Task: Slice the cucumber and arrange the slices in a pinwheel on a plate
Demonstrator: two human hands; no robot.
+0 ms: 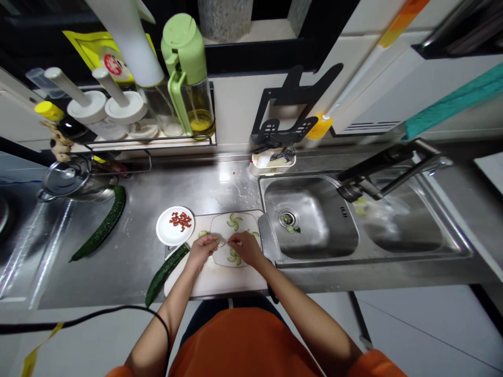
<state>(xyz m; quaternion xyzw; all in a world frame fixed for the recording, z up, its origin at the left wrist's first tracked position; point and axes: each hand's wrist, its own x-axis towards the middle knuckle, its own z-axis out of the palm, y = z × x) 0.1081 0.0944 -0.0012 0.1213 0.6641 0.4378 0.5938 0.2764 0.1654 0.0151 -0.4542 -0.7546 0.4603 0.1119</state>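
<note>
Over a squarish white plate (218, 258) my left hand (202, 250) and my right hand (247, 248) meet, fingertips pinched close together. A small pale piece shows between them, too tiny to name. On the plate lie cucumber slices (234, 222) in pinwheel shapes, one group partly beneath my right hand. The plate rests on a pale cutting board (220, 285). A cut cucumber (167, 273) leans over the board's left edge, near my left wrist. Along the right edge lies a broad-bladed knife (270, 238), its dark handle partly behind my right forearm.
Left of the board stand a round white plate (165, 234) with chopped red bits and a whole cucumber (102, 230). A steel pot (66, 180) sits further left. The double sink (314, 246) and tap (377, 173) are right. Bottles and jars fill a rack (153, 140) behind.
</note>
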